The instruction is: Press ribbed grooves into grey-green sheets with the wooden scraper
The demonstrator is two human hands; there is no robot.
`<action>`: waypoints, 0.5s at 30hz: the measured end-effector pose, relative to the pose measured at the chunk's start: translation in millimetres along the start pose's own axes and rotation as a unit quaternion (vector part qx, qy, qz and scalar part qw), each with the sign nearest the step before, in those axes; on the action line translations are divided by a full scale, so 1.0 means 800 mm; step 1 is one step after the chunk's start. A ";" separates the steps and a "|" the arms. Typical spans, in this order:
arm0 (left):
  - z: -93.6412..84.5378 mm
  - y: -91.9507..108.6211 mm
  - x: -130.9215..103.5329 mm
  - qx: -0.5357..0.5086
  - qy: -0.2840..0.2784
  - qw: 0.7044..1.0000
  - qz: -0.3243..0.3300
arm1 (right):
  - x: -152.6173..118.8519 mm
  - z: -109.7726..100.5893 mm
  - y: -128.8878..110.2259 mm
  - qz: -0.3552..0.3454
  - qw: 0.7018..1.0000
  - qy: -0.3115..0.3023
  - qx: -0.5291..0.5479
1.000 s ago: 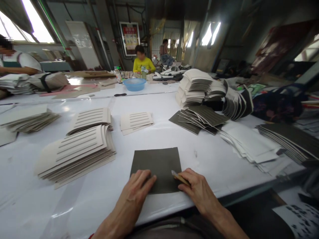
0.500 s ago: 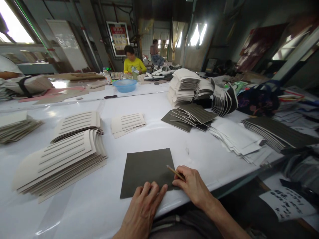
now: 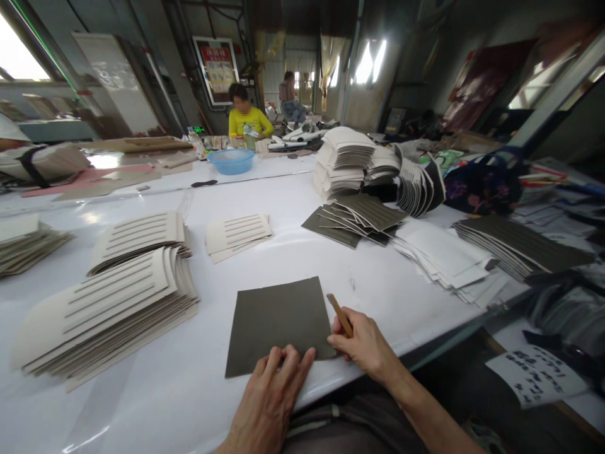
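Observation:
A dark grey-green rectangular sheet (image 3: 278, 325) lies flat on the white table in front of me. My left hand (image 3: 280, 384) rests on its near edge, palm down, fingers stretched out and slightly bent. By the sheet's near right corner, my right hand (image 3: 362, 343) is closed around a slim brown wooden stick (image 3: 341, 315), whose paler, flattened end points up and away from me. The fingertips of my right hand touch or nearly touch the sheet's right edge; which of these I cannot tell.
Stacked cream pieces with dark stripes (image 3: 118, 309) stand at left, a smaller cream pile (image 3: 239, 234) beyond the sheet. Dark panels (image 3: 362, 217), white sheets (image 3: 442, 255) and tall cream stacks (image 3: 343, 161) lie at right. A blue basin (image 3: 230, 161) and a seated person (image 3: 249, 120) are farther back.
The wooden stick has swung from leaning left over the sheet to a more upright slant beside its right edge. My right hand has turned with it; my left hand stays on the sheet.

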State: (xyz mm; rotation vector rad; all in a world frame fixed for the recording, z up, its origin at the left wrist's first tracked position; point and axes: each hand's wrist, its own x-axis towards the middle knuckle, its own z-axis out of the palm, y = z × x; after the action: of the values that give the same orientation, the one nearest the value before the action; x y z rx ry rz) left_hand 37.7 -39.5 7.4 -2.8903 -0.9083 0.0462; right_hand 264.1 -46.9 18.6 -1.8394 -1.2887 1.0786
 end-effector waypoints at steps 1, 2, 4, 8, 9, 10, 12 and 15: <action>0.001 -0.002 -0.001 -0.003 0.003 1.000 0.001 | -0.002 0.000 -0.002 -0.003 1.000 0.011 -0.016; 0.001 -0.004 -0.003 -0.008 0.006 1.000 0.001 | -0.003 0.000 -0.003 -0.007 0.999 0.022 -0.032; 0.002 -0.007 -0.007 -0.025 0.008 1.000 0.001 | -0.006 0.000 -0.006 -0.016 0.997 0.036 -0.062; -0.001 -0.010 -0.011 -0.052 0.002 0.999 -0.003 | -0.005 0.000 -0.006 -0.021 0.993 0.047 -0.104; -0.002 -0.010 -0.011 -0.053 0.004 0.999 -0.003 | -0.004 0.000 -0.005 -0.021 0.993 0.046 -0.109; -0.002 -0.010 -0.011 -0.052 0.008 0.999 -0.001 | -0.003 0.000 -0.004 -0.021 0.993 0.043 -0.112; -0.001 -0.010 -0.011 -0.051 0.026 0.998 0.009 | -0.001 0.000 -0.004 -0.023 0.993 0.036 -0.114; 0.007 -0.013 -0.014 -0.055 0.086 0.994 0.024 | 0.001 0.000 -0.009 -0.026 0.993 0.030 -0.107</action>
State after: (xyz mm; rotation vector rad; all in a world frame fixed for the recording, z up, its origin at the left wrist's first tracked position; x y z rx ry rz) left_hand 22.1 -37.4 2.6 -2.9587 -0.8367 -0.2546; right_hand 261.5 -44.0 24.7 -1.9649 -1.4556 0.8789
